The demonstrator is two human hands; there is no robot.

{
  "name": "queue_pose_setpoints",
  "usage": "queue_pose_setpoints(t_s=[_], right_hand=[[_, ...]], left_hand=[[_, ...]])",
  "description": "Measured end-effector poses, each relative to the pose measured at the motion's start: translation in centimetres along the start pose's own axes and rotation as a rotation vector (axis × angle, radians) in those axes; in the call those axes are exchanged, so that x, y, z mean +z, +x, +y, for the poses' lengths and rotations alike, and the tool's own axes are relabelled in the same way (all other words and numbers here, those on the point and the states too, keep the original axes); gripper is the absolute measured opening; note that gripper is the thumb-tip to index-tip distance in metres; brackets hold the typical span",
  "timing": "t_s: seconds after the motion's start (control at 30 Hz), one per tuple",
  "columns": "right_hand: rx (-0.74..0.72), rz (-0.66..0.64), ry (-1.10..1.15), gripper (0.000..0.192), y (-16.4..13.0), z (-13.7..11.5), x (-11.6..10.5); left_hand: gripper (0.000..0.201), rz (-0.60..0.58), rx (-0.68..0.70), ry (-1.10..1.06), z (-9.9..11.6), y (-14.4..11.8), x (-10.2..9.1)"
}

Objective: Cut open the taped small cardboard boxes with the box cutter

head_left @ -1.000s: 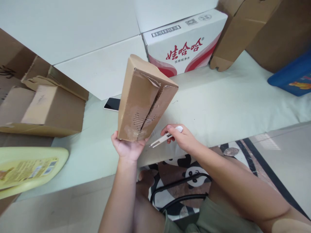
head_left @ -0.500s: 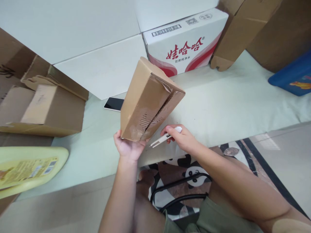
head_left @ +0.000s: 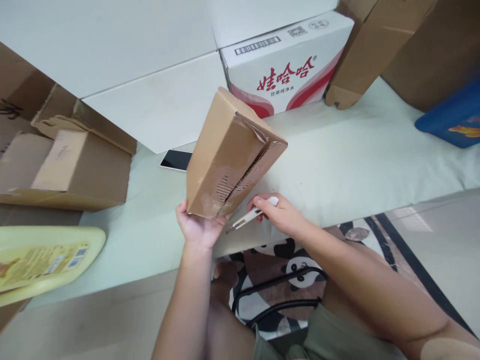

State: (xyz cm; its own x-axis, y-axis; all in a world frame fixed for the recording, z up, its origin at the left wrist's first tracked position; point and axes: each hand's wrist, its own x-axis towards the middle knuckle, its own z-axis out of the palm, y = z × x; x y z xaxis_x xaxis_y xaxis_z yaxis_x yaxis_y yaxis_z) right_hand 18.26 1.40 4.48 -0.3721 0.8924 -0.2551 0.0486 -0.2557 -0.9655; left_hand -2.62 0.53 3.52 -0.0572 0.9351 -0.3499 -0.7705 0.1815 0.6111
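My left hand (head_left: 201, 231) grips the lower end of a brown cardboard box (head_left: 228, 165), which is held tilted above the cloth. Clear tape and a dark slit run along the side of the box facing me, and some of its edge looks torn. In my right hand (head_left: 277, 212) is a white utility knife (head_left: 252, 216), its blade out and pointing left toward the box's lower corner. Blade and box look apart. My left fingers are partly hidden behind and under the box.
A phone (head_left: 176, 160) lies behind the box on the pale cloth (head_left: 337, 165). White cartons, one a red-printed water carton (head_left: 285, 75), stand at the back. Cardboard boxes (head_left: 93, 170) and a yellow bottle (head_left: 52, 260) are at left, a blue container (head_left: 450, 117) at right.
The knife's blade end reaches further out, down and to the left, and my right thumb has shifted slightly along its handle. The box and my left hand have hardly moved.
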Motion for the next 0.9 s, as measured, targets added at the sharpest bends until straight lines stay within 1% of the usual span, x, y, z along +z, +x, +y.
queue_pose_setpoints(t_s=[0.17, 0.5, 0.7, 0.9], right_hand=[[0.012, -0.008, -0.044, 0.034, -0.02, 0.23, 0.04], [0.006, -0.050, -0.081, 0.034, -0.03, 0.55, 0.20], [0.035, -0.056, -0.152, 0.033, -0.15, 0.60, 0.55], [0.092, -0.056, -0.176, 0.027, -0.25, 0.12, 0.77]], left_hand=[[0.053, -0.010, 0.000, 0.011, -0.01, 0.00, 0.09], [0.055, -0.034, 0.009, 0.045, -0.12, -0.09, 0.10], [0.059, -0.030, -0.003, 0.078, -0.27, 0.09, -0.14], [0.055, -0.006, -0.005, 0.075, -0.26, 0.11, -0.08]])
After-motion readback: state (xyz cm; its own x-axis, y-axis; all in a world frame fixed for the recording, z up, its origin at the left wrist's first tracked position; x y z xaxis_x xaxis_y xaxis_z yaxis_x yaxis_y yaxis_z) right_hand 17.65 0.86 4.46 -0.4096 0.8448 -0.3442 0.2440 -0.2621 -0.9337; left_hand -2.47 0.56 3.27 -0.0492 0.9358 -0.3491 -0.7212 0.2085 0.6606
